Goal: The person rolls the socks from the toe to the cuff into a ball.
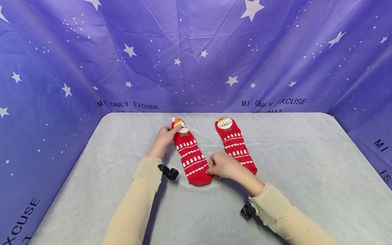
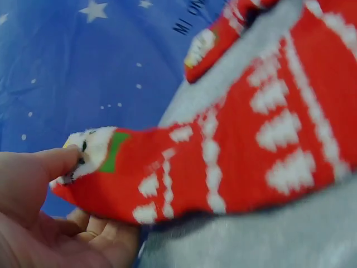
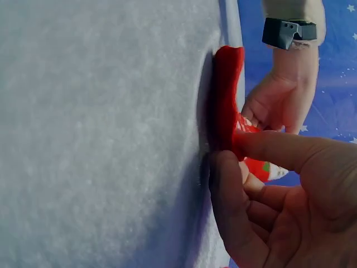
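Note:
Two red socks with white tree and heart bands lie slanted side by side. My left hand (image 1: 166, 137) pinches the far end of the left sock (image 1: 191, 153), its thumb over the cat-face patch (image 2: 92, 151) and its fingers underneath. The near end of that sock is pinched at its right corner between thumb and forefinger of my right hand (image 1: 225, 165). In the right wrist view the sock's red edge (image 3: 227, 95) stands up a little from the cloth. The right sock (image 1: 234, 139) lies beyond my right hand, which hides part of its left side.
A light grey cloth (image 1: 306, 163) covers the table. Behind and at both sides hangs a purple-blue curtain (image 1: 196, 41) with white stars and lettering. Each wrist carries a small black camera mount (image 1: 169, 172) beside a beige sleeve (image 1: 131, 204).

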`<state>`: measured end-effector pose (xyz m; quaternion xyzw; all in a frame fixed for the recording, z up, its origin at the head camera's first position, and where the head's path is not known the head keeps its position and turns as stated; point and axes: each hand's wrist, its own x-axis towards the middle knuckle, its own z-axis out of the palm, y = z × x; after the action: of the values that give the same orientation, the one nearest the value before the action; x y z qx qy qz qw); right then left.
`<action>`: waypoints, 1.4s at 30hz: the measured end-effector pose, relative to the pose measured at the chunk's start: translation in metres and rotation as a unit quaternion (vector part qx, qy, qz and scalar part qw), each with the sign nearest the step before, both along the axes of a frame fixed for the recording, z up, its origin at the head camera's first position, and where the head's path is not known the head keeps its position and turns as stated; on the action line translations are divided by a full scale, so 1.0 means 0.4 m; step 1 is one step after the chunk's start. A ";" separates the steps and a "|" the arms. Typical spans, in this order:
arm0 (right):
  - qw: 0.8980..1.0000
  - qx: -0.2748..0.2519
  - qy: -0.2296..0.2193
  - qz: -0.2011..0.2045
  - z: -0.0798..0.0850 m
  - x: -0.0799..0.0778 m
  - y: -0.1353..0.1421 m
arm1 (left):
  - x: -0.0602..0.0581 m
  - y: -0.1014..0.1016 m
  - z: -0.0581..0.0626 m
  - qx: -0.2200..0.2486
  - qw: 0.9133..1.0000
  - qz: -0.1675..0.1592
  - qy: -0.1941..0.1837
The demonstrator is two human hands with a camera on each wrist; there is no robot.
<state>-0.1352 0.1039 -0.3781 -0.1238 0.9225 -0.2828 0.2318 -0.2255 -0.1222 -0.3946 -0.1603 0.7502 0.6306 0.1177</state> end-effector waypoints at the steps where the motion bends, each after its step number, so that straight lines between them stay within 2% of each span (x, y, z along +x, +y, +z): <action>1: 1.000 -0.005 0.000 0.000 0.001 0.001 0.001 | -0.002 0.000 0.000 0.031 0.999 0.005 -0.006; 5: 0.999 -0.036 0.001 0.001 0.006 0.007 0.014 | -0.005 -0.004 0.001 0.133 0.991 0.014 -0.019; 10: 0.998 -0.068 -0.010 -0.005 0.007 0.018 0.031 | -0.003 -0.009 0.001 0.213 0.977 0.005 -0.030; 13: 0.996 -0.089 -0.018 -0.003 0.005 0.025 0.041 | -0.002 -0.009 0.001 0.261 0.965 0.006 -0.041; 16: 0.993 -0.113 -0.023 0.004 0.004 0.031 0.053 | 0.000 -0.012 0.005 0.286 0.957 0.008 -0.057; 18: 0.992 -0.127 -0.025 0.008 0.005 0.034 0.059 | 0.001 -0.013 0.009 0.287 0.956 0.003 -0.064; 19: 0.991 -0.131 -0.025 0.011 0.007 0.036 0.062 | 0.002 -0.014 0.012 0.282 0.957 -0.002 -0.066; 21: 0.990 -0.137 -0.025 0.015 0.009 0.039 0.067 | 0.005 -0.013 0.018 0.245 0.968 -0.013 -0.056; 23: 0.990 -0.137 -0.024 0.016 0.013 0.042 0.071 | 0.005 -0.010 0.023 0.187 0.981 -0.028 -0.034; 26: 0.990 -0.137 -0.024 0.012 0.017 0.048 0.076 | 0.006 -0.004 0.030 0.099 0.994 -0.048 0.010; 28: 0.990 -0.137 -0.021 0.011 0.017 0.050 0.081 | 0.008 -0.002 0.030 0.041 0.996 -0.067 0.047; 30: 0.990 -0.137 -0.017 0.011 0.018 0.054 0.085 | 0.010 -0.002 0.030 -0.033 0.991 -0.089 0.092; 32: 0.990 -0.137 -0.014 0.012 0.016 0.056 0.090 | 0.014 -0.004 0.030 -0.129 0.975 -0.116 0.136; 35: 0.990 -0.141 -0.013 0.014 0.014 0.059 0.095 | 0.016 -0.005 0.030 -0.268 0.935 -0.154 0.174; 36: 0.989 -0.144 -0.014 0.014 0.013 0.059 0.097 | 0.017 -0.004 0.032 -0.307 0.920 -0.167 0.177; 39: 0.988 -0.153 -0.015 0.017 0.011 0.060 0.102 | 0.019 0.003 0.033 -0.388 0.885 -0.198 0.162; 41: 0.987 -0.158 -0.016 0.018 0.009 0.061 0.105 | 0.018 0.008 0.033 -0.428 0.866 -0.210 0.153; 42: 0.987 -0.160 -0.017 0.018 0.009 0.061 0.106 | 0.017 0.010 0.033 -0.441 0.859 -0.214 0.150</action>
<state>-0.1108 0.1464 -0.3746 -0.1711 0.8588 -0.4248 0.2297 -0.2187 -0.1181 -0.3813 0.0651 0.9742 0.2095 0.0531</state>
